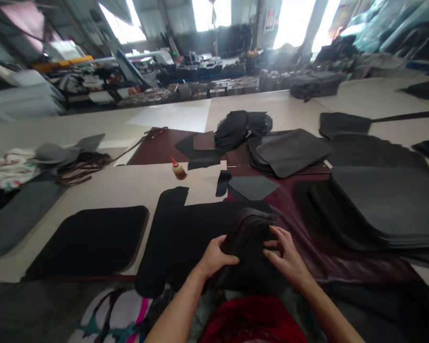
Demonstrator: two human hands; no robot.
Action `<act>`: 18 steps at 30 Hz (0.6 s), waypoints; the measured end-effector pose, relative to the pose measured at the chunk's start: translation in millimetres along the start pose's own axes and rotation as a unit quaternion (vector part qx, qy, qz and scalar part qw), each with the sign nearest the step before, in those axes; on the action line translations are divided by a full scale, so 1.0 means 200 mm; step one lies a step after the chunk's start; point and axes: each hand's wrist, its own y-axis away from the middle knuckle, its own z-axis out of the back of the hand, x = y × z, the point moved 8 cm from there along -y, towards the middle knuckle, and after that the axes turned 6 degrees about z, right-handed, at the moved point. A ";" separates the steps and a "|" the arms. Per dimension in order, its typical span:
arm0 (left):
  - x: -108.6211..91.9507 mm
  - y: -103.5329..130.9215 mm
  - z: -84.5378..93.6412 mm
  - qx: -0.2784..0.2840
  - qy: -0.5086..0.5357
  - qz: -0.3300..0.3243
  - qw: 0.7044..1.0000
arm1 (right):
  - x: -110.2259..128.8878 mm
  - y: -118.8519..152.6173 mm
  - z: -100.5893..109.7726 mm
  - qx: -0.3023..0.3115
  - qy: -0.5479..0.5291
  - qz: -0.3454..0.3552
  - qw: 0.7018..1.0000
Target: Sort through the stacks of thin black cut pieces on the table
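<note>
A stack of black, flexible pieces (250, 238) is held up at the table's front edge, its top curved over. My left hand (214, 257) grips the stack's left side, thumb across the near face. At its right side is my right hand (282, 250), with fingers bent and partly apart, fingertips at the edge of the pieces. Behind and to the left, a large black piece (203, 219) lies flat on the table. Farther back stands a small glue bottle (179, 171) with a red tip.
To the left lies a black rounded panel (93, 238). Dark red material (307, 228) covers the table at the right, beside stacked dark panels (396, 205). More dark pieces (293, 150) and a black bundle (241, 128) sit farther back.
</note>
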 end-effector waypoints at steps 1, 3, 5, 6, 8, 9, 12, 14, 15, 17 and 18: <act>0.00 0.00 0.01 0.004 0.006 0.003 1.000 | 0.00 -0.04 0.01 -0.004 0.050 0.017 0.999; 0.00 0.00 0.01 0.004 0.013 0.009 1.000 | 0.01 -0.12 0.02 -0.003 0.148 0.063 0.987; 0.00 0.00 0.01 0.002 0.025 0.017 1.000 | 0.05 -0.19 0.02 0.008 0.250 0.122 0.960; 0.01 0.00 0.01 0.000 0.032 0.022 0.999 | 0.06 -0.22 0.01 0.017 0.295 0.151 0.943; 0.01 0.01 0.01 -0.010 0.033 0.033 0.999 | 0.09 -0.27 -0.01 0.043 0.350 0.192 0.916; 0.00 0.02 0.01 -0.017 0.029 0.039 0.999 | 0.08 -0.30 -0.02 0.062 0.359 0.201 0.909; -0.03 0.05 0.00 -0.031 -0.008 0.042 0.999 | 0.04 -0.40 -0.05 0.140 0.341 0.190 0.910; -0.05 0.09 -0.01 -0.069 -0.059 0.031 0.995 | 0.00 -0.44 -0.07 0.187 0.322 0.167 0.913; -0.05 0.11 -0.01 -0.111 -0.097 0.024 0.989 | -0.01 -0.46 -0.07 0.203 0.313 0.162 0.914; -0.03 0.18 0.00 -0.226 -0.185 0.014 0.956 | -0.02 -0.48 -0.08 0.210 0.299 0.163 0.916; -0.02 0.22 -0.01 -0.283 -0.228 0.009 0.932 | -0.02 -0.49 -0.08 0.208 0.294 0.165 0.918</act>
